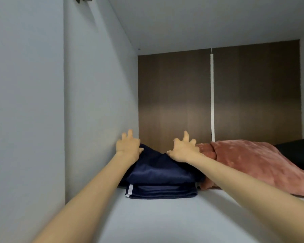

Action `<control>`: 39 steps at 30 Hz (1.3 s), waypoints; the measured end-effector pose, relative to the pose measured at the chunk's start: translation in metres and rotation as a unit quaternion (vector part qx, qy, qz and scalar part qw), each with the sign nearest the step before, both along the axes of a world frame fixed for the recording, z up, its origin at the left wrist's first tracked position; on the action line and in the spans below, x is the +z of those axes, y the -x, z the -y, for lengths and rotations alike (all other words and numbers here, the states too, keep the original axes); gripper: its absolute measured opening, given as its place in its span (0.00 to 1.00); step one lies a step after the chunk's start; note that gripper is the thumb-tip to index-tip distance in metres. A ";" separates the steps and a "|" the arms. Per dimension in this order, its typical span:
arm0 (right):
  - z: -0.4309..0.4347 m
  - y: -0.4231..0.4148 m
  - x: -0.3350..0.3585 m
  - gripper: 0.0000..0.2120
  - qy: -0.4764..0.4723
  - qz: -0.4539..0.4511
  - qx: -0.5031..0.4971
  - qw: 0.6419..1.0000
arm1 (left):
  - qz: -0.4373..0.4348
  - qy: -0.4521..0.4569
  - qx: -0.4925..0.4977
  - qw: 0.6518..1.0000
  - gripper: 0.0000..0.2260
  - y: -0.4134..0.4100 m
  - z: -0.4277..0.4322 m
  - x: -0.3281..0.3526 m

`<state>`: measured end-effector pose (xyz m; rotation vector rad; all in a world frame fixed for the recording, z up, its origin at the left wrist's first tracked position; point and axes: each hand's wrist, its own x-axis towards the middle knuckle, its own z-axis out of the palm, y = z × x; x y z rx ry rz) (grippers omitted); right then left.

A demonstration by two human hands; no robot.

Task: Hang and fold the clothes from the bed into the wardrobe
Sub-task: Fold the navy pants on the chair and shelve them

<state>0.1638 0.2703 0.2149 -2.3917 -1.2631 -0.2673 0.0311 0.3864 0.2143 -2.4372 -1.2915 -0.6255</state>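
Both hands are resting on a navy garment [158, 174] on the wardrobe shelf [165, 221].
The left hand [128, 146] and right hand [183, 150] are lying on its top, fingers spread and raised, thumbs touching the fabric. The garment is sitting on a folded white-striped navy piece [161, 191], near the left wall [98, 102], just beside a pink plush cushion [253, 165].

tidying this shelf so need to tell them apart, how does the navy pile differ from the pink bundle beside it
The navy pile is dark blue with a white stripe at one edge; the pink bundle is plain dusty pink. The navy pile looks smooth and slightly shiny, the pink bundle plush. The navy pile is folded in flat layers, the pink bundle puffy and rounded. Both lie side by side on the white shelf.
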 end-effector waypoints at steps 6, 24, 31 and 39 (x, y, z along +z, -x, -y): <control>-0.015 0.003 -0.013 0.25 0.060 0.067 0.114 0.989 | -0.012 0.151 -0.096 0.984 0.21 -0.019 -0.005 -0.010; 0.065 0.016 -0.037 0.18 -0.124 0.040 0.191 0.973 | 0.130 0.163 -0.125 0.970 0.19 0.020 0.058 -0.029; 0.165 0.024 -0.032 0.15 -0.201 0.109 0.196 0.953 | 0.266 0.096 -0.170 0.944 0.17 0.062 0.158 -0.035; 0.287 0.044 -0.058 0.17 -0.217 0.121 0.231 0.941 | 0.245 0.031 -0.220 0.944 0.18 0.090 0.288 -0.063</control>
